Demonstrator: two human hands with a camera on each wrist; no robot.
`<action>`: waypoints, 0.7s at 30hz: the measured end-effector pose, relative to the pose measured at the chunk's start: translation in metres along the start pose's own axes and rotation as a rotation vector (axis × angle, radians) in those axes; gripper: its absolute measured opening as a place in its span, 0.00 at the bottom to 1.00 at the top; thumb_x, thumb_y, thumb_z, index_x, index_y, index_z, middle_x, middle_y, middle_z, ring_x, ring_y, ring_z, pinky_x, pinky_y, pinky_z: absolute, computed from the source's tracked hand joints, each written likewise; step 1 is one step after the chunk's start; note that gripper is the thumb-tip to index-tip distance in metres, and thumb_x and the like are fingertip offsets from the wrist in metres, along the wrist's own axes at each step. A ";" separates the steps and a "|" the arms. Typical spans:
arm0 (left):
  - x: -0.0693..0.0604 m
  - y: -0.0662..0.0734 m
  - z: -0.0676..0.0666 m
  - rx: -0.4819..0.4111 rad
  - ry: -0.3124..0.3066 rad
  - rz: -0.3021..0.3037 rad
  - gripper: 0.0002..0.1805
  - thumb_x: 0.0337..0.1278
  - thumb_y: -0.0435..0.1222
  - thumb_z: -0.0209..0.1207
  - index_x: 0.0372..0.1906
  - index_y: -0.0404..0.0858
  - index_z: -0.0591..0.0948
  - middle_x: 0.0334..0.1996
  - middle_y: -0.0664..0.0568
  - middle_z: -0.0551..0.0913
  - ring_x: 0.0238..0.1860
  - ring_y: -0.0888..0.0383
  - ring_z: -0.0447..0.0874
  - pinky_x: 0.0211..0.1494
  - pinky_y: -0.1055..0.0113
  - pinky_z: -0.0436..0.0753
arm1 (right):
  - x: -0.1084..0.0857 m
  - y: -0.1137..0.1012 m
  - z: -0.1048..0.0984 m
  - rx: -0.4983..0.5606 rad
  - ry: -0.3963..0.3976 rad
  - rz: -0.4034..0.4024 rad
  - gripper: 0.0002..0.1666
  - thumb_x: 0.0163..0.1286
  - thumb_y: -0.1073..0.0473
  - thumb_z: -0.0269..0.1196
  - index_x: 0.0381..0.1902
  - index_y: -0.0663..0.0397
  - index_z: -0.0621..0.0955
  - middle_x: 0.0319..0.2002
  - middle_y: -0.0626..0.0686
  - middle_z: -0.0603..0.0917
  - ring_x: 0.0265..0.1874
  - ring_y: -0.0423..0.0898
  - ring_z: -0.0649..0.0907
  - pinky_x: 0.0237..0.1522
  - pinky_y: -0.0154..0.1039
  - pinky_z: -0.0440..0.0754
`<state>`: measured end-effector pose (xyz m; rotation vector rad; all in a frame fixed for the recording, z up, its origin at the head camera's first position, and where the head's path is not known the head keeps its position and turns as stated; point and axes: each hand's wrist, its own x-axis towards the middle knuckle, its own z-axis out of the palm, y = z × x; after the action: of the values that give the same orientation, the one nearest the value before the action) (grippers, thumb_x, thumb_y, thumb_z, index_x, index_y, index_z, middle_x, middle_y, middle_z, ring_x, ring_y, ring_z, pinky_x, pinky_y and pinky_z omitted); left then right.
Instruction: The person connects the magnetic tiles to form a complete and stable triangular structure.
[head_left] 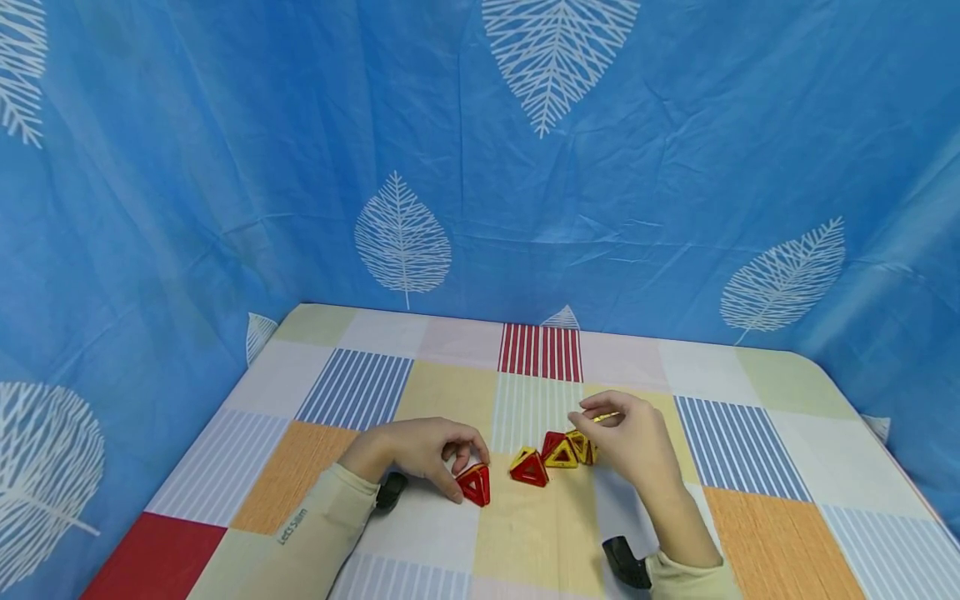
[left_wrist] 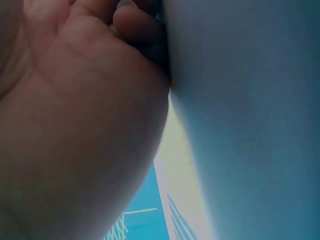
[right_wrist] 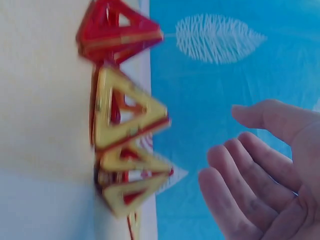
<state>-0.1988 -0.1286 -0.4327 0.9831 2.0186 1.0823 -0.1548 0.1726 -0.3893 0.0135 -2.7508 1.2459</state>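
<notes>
My left hand (head_left: 435, 454) pinches a small red pyramid of triangular magnetic tiles (head_left: 476, 485) low over the tablecloth. The left wrist view is filled by that palm (left_wrist: 85, 100), and the pyramid is hidden there. To its right stands a red and yellow pyramid (head_left: 529, 468). Farther right, another red and yellow pyramid (head_left: 560, 452) stands beside a yellow one (head_left: 582, 447). My right hand (head_left: 633, 437) hovers by the yellow pyramid. In the right wrist view its loosely bent fingers (right_wrist: 250, 185) hold nothing, apart from the row of pyramids (right_wrist: 127, 112).
A patchwork-patterned cloth (head_left: 420, 567) covers the table. A blue curtain with white leaf prints (head_left: 465, 167) hangs behind and at the sides. Part of a yellow piece (head_left: 606, 417) shows behind the right hand's fingers. Black wrist devices (head_left: 627, 563) sit at both sleeves.
</notes>
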 end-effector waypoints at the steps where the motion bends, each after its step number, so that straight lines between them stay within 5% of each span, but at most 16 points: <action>1: 0.000 0.000 0.000 -0.001 -0.002 0.001 0.23 0.48 0.30 0.76 0.50 0.42 0.81 0.28 0.47 0.78 0.25 0.62 0.66 0.31 0.71 0.67 | 0.002 0.003 -0.003 -0.003 0.016 0.009 0.15 0.63 0.54 0.73 0.43 0.57 0.87 0.37 0.51 0.88 0.34 0.46 0.86 0.31 0.40 0.80; 13: -0.001 0.002 -0.002 0.010 0.001 -0.024 0.23 0.47 0.30 0.77 0.49 0.44 0.82 0.28 0.48 0.79 0.26 0.62 0.66 0.31 0.71 0.66 | 0.012 0.036 -0.013 -0.016 0.099 0.127 0.28 0.64 0.48 0.72 0.53 0.63 0.82 0.48 0.62 0.85 0.46 0.59 0.85 0.46 0.52 0.81; 21: -0.001 0.001 -0.004 -0.003 -0.018 -0.021 0.23 0.48 0.31 0.76 0.50 0.43 0.81 0.28 0.48 0.79 0.26 0.62 0.66 0.33 0.70 0.66 | 0.017 0.052 -0.009 0.004 -0.007 0.193 0.35 0.65 0.48 0.72 0.60 0.67 0.78 0.55 0.66 0.80 0.53 0.63 0.81 0.52 0.57 0.78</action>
<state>-0.2016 -0.1302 -0.4293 0.9644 2.0075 1.0613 -0.1733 0.2143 -0.4207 -0.2538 -2.8107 1.2968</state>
